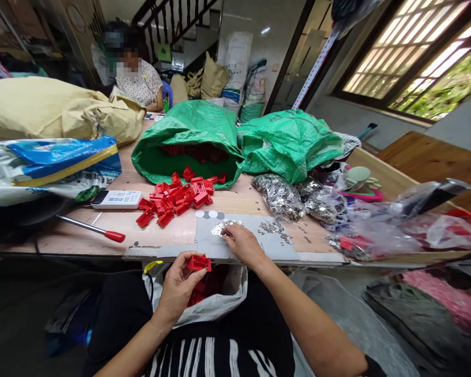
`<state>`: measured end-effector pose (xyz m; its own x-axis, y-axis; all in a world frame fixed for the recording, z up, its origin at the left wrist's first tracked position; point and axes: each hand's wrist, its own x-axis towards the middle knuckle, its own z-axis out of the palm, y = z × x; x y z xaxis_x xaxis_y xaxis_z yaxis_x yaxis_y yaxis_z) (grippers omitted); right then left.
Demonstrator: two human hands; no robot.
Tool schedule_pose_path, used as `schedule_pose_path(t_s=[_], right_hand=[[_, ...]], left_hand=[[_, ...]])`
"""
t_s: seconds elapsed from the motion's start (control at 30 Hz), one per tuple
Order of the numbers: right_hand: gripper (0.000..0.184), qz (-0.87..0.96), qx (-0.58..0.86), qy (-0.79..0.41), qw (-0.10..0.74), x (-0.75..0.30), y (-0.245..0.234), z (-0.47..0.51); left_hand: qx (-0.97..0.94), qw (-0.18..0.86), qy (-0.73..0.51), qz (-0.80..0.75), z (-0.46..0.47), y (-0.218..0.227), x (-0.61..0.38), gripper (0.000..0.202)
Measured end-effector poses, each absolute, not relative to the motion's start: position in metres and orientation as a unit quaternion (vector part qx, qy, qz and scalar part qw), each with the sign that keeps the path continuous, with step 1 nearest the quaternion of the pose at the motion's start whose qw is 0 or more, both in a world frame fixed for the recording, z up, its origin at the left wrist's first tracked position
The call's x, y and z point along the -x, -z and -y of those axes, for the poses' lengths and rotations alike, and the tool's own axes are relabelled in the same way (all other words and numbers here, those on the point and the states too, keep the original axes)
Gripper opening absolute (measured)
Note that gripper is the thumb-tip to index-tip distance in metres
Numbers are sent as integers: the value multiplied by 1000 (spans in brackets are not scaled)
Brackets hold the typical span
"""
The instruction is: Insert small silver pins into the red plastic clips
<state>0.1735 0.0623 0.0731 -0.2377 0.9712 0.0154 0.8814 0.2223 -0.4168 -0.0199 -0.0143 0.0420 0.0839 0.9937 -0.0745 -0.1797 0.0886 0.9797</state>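
Note:
My left hand (176, 283) is closed around a small red plastic housing (199, 263), held just in front of the table edge. Below it, an open white sack (230, 301) in my lap has more red parts inside. My right hand (242, 242) reaches over a grey mat (204, 242), its fingertips pinched at a pile of small shiny metal pieces (219, 228). Whatever sits between those fingertips is too small to make out. To the right on the mat lies a second scatter of small metal pieces (272, 228). Several loose red housings (176, 198) are heaped behind the mat.
A green sack (196, 118) lies open toward me with red parts inside; another green sack (286, 141) is beside it. Bags of metal pieces (278, 196) sit at right. On the left are a red-tipped lever (113, 236) and a white device (121, 199). A person (141, 84) sits across.

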Motion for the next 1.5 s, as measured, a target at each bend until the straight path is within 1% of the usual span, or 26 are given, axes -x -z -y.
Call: schedule_pose_path(t_s=[0.1, 0.2, 0.43, 0.67, 0.8, 0.9, 1.03, 1.17, 1.3, 1.5], right_hand=[[17, 780, 608, -130, 77, -162, -71, -75], [19, 779, 613, -125, 44, -152, -70, -84], [12, 786, 604, -129, 23, -148, -76, -99], [9, 790, 598, -134, 22, -149, -79, -103], [7, 792, 593, -134, 48, -152, -78, -103], [7, 782, 595, -157, 106, -157, -76, -100], [13, 767, 559, -231, 212, -164, -74, -92], [24, 719, 544, -329, 281, -165, -77, -78], [33, 667, 528, -432, 299, -159, -80, -61], [38, 656, 515, -445, 324, -156, -70, -52]], left_hand=[[-444, 587, -501, -455, 15, -41, 21, 29], [-445, 584, -501, -458, 14, -41, 22, 29], [-439, 580, -519, -449, 10, -44, 21, 26], [-422, 594, -541, -419, 5, -42, 17, 25], [-409, 596, -557, -409, 2, -43, 17, 26], [-390, 597, -575, -401, -2, -42, 16, 28], [-355, 605, -596, -391, -9, -39, 11, 32], [-367, 593, -598, -394, -15, -40, 5, 34], [-395, 579, -591, -400, -18, -45, 2, 32], [-432, 543, -583, -422, -18, -47, -2, 32]])
